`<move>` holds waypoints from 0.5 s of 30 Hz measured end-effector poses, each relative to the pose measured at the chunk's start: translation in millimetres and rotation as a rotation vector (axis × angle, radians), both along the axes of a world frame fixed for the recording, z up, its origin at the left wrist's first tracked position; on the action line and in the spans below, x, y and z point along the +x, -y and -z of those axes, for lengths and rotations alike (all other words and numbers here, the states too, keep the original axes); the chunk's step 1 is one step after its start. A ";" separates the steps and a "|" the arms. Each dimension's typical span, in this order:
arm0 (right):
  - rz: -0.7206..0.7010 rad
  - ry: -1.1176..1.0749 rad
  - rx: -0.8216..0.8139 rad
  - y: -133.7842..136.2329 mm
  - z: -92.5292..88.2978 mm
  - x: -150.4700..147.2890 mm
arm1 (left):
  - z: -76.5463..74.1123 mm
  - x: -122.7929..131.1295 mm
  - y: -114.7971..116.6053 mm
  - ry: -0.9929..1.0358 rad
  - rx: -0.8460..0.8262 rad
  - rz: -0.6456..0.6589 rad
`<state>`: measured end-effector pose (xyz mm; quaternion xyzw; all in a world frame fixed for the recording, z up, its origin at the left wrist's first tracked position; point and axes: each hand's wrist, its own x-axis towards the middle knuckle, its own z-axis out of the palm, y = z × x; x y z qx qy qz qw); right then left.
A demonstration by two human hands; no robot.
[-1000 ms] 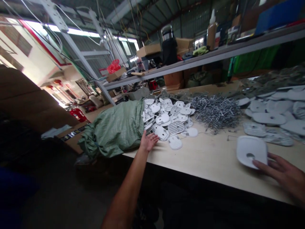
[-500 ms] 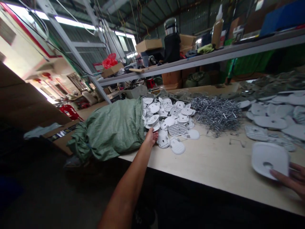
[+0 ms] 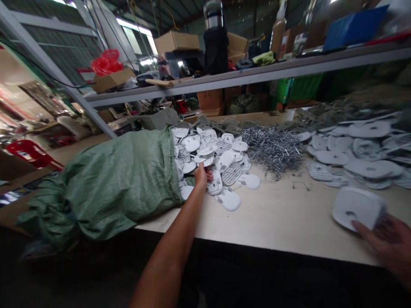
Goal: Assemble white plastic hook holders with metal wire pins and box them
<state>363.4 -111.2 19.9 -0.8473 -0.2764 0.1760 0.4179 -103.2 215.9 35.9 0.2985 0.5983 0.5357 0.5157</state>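
Observation:
My left hand (image 3: pixel 203 175) reaches to the mouth of a green woven sack (image 3: pixel 125 179), fingers curled and thumb at the edge of a white plastic plate (image 3: pixel 206 161). Around it lies a heap of rounded white plastic plates (image 3: pixel 226 159), some with ribbed faces, spilling from the sack onto the table. Off to the right, my right hand (image 3: pixel 385 239) grips another white plastic plate (image 3: pixel 355 207) by its near corner, thumb on top beside a hole. This plate is tilted above the table; the fingers under it are partly hidden and blurred.
A tangled pile of thin bent metal wires (image 3: pixel 274 149) lies mid-table (image 3: pixel 276 218), with one loose bent wire (image 3: pixel 301 185) in front. More white plates (image 3: pixel 369 149) are heaped at the right. A shelf (image 3: pixel 244 79) with boxes and bottles spans the back.
The view has turned right and moved nearer the sack. My left hand has pushed slightly deeper among the plates by the sack's mouth. My right hand still holds its plate.

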 end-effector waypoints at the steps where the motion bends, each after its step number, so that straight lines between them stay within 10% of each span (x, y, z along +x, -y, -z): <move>1: 0.003 0.086 0.021 -1.6 2.9 -1.9 | 0.1 1.6 -1.2 -0.011 0.020 0.015; 15: 0.031 0.391 0.208 -9.4 35.7 10.3 | 18.6 -20.0 20.0 -0.230 0.351 -0.064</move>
